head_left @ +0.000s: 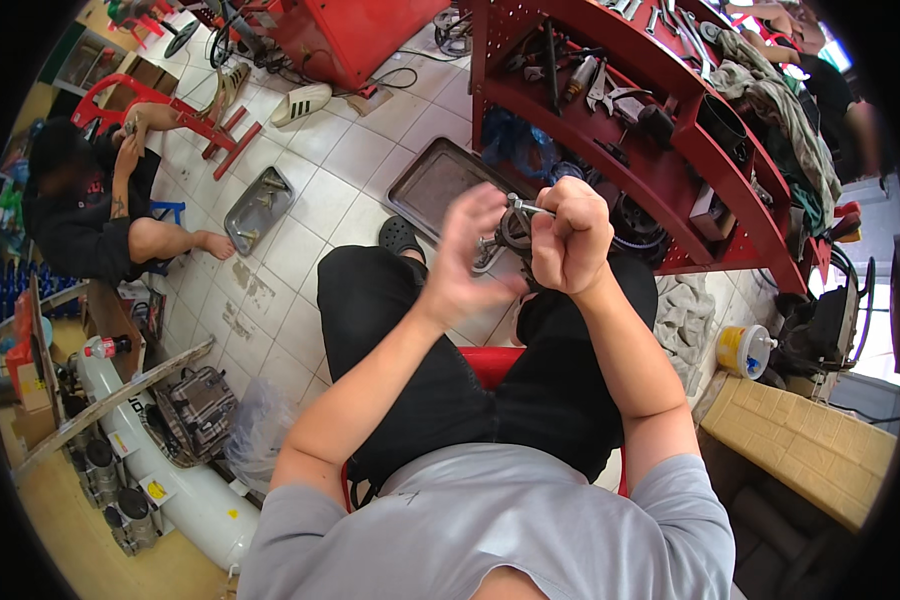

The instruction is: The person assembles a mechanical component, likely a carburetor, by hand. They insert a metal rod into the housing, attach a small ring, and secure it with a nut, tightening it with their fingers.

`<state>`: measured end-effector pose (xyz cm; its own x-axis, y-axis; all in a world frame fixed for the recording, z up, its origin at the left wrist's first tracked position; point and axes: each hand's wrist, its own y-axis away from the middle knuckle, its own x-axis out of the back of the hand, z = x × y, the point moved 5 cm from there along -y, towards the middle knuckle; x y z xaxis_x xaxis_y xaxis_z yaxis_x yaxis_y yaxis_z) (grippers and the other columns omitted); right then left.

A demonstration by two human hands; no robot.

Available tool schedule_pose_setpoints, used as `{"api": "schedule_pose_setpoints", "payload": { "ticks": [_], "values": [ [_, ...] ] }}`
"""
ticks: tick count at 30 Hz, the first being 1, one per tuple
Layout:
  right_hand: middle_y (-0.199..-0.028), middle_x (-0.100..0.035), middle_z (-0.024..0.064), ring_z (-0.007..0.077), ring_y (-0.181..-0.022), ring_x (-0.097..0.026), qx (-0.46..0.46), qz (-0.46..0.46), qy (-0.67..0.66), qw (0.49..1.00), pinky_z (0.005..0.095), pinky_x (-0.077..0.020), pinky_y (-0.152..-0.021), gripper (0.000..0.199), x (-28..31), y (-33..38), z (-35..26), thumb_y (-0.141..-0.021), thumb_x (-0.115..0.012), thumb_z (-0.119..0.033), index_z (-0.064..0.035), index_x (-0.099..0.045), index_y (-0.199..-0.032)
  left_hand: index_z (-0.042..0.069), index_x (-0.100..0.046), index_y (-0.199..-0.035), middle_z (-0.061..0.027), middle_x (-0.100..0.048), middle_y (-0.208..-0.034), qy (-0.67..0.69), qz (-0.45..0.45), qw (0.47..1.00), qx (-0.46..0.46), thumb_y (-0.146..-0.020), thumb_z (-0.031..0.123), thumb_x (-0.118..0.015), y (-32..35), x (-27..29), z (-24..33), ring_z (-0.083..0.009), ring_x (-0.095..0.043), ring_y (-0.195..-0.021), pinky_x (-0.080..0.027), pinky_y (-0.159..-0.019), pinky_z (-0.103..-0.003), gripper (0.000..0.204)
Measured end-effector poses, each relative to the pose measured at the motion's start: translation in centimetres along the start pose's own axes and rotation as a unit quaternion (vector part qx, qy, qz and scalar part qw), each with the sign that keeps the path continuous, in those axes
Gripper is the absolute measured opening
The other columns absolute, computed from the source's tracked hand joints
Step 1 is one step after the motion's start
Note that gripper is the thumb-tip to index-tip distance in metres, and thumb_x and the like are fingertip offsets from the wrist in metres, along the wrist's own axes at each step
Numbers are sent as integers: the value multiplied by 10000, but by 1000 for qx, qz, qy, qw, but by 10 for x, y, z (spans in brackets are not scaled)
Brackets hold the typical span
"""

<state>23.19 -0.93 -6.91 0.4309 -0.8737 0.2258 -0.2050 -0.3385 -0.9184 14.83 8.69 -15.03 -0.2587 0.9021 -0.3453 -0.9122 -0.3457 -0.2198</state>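
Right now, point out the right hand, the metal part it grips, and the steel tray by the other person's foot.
right hand (pixel 570 235), head view, on the knuckles of the fist.
metal part (pixel 516 228), head view, on its round body.
steel tray (pixel 258 208), head view, on its flat bottom.

The round part (pixel 515 230) looks like dull grey metal. The tray (pixel 440 185) is matt, stained metal; the floor (pixel 310 190) is glossy pale tile; the rack (pixel 670 170) is red painted metal.

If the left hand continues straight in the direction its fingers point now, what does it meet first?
Probably the round metal part that the right hand grips. The left hand is blurred, with fingers pointing up and right toward it; depth is unclear.
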Motion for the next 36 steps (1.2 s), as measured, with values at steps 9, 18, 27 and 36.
{"api": "schedule_pose_setpoints", "payload": {
  "ticks": [9, 18, 27, 36],
  "values": [
    [-668, -491, 59, 144, -534, -433, -246, 83, -76, 963, 271, -368, -516, 222, -2, 15, 18, -802, -498, 55, 19, -474, -1020, 43, -549, -1104, -30, -623, -1005, -49, -102, 989, 91, -694, 123, -813, -13, -18, -23, -122, -592, -922, -488, -806, -282, 495],
    [-1021, -655, 76, 79, -777, -577, -483, 3, -240, 842, 218, -450, -695, 394, -2, 29, 64, -959, -478, -64, 5, -455, -1345, -25, -497, -1184, -110, -664, -948, -35, 62, 988, 140, -865, 74, -665, -16, 34, -64, -186, -669, -834, -521, -760, -296, 374],
    [-981, -649, 98, 107, -752, -605, -532, 37, -288, 796, 229, -475, -660, 248, -15, 46, 69, -957, -517, -79, 3, -540, -1190, 10, -687, -867, -10, -671, -769, -23, 111, 986, 124, -840, 213, -723, -21, 45, -76, -72, -589, -718, -470, -684, -240, 207],
    [-961, -641, 92, 108, -733, -602, -541, 22, -271, 796, 235, -478, -653, 255, -16, 59, 80, -951, -497, -42, -4, -534, -1201, 16, -597, -988, -33, -663, -826, 18, 134, 983, 127, -845, 197, -722, -25, 46, -73, -101, -624, -729, -497, -680, -254, 263]
  ]
}}
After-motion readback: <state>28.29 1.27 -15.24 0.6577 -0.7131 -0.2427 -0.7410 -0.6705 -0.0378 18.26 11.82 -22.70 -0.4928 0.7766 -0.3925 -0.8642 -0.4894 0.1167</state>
